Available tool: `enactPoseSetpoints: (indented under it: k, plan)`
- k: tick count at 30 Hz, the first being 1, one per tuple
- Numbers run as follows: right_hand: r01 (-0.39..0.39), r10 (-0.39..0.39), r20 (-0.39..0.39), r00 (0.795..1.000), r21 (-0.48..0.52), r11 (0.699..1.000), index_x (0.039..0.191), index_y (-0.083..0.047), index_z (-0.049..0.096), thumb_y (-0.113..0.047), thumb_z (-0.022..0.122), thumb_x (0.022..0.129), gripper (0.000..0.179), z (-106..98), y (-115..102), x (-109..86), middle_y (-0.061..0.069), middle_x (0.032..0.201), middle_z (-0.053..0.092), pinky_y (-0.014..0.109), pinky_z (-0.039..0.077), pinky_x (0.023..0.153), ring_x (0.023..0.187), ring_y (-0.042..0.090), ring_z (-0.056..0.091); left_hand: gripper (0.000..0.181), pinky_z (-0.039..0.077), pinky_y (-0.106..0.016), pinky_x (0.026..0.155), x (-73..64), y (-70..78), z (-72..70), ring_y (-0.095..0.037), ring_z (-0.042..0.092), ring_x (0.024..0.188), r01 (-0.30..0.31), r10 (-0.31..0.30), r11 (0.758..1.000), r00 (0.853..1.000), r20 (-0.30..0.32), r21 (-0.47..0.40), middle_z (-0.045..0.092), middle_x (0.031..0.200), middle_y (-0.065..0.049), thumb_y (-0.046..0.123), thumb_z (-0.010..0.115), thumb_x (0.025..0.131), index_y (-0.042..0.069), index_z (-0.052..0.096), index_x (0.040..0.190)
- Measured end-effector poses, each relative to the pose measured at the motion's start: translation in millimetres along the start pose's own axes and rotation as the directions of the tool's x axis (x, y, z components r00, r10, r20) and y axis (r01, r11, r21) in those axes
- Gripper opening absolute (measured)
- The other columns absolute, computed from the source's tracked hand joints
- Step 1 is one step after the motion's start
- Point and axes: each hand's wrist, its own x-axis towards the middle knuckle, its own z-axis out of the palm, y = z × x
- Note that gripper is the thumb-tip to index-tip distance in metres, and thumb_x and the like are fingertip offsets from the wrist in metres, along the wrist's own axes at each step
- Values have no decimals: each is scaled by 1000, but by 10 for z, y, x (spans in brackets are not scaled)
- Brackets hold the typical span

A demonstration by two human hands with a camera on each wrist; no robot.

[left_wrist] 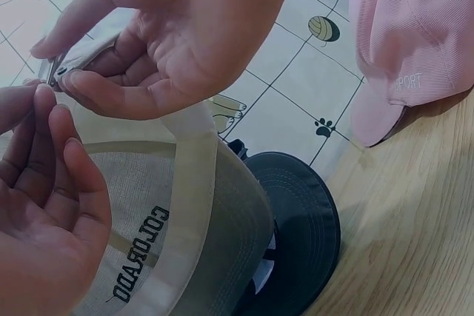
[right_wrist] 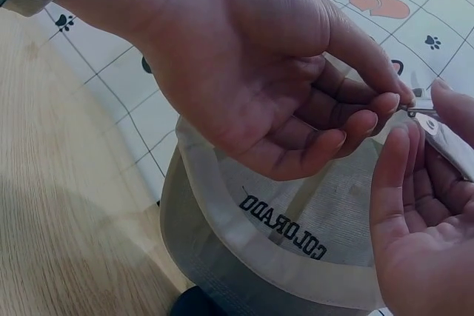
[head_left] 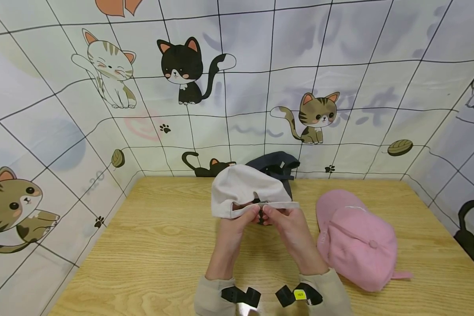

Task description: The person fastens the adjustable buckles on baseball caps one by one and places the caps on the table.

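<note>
An off-white cap (head_left: 244, 186) is held up above the table with its back opening toward me. Lettering reading COLORADO (left_wrist: 141, 253) shows on its front panel, seen from within. At the back strap (head_left: 282, 205), my left hand (head_left: 237, 228) pinches one side between thumb and fingers. Close against it, my right hand (head_left: 290, 226) pinches the other side, thumb tips nearly meeting. Between the fingertips sits a small metal buckle (right_wrist: 421, 106), partly covered by them. A round snap (right_wrist: 429, 125) shows on the strap beside it.
Behind the off-white cap lies a dark navy cap (head_left: 274, 162), partly hidden. A pink cap (head_left: 355, 239) rests to the right of my right forearm. The wooden table (head_left: 153, 245) ends at a cloth backdrop (head_left: 248, 92) printed with cats and grid lines.
</note>
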Motion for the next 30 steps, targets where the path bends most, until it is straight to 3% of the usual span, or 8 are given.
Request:
enactPoseSetpoints:
  k: [10, 20, 30]
  plan:
    - [-4, 4, -38, 999, -12, 1000, 92, -3, 58, -11, 62, 84, 12, -14, 17, -3, 5, 80, 60, 28, 49, 68, 75, 16, 57, 21, 46, -48, 75, -9, -1, -7, -17, 59, 69, -8, 7, 1000, 1000, 12, 4, 63, 78, -6, 15, 69, 78, 0, 61, 90]
    - [-4, 2, -96, 995, -28, 1000, 85, -4, 61, -14, 63, 83, 10, -17, 28, 26, 5, 75, 59, 26, 49, 64, 70, 15, 56, 23, 50, -36, 70, 1, 2, 0, -17, 60, 69, -23, 23, 1000, 999, 32, 0, 63, 78, -7, 14, 68, 79, -4, 59, 91]
    - [-3, 5, -45, 999, 38, 999, 84, -6, 61, -10, 58, 87, 6, -30, 13, 28, 4, 76, 58, 24, 49, 65, 71, 13, 55, 28, 49, -38, 74, -9, 23, -8, -19, 60, 75, 25, -26, 1000, 998, 55, 12, 63, 85, -7, 17, 67, 80, -4, 59, 97]
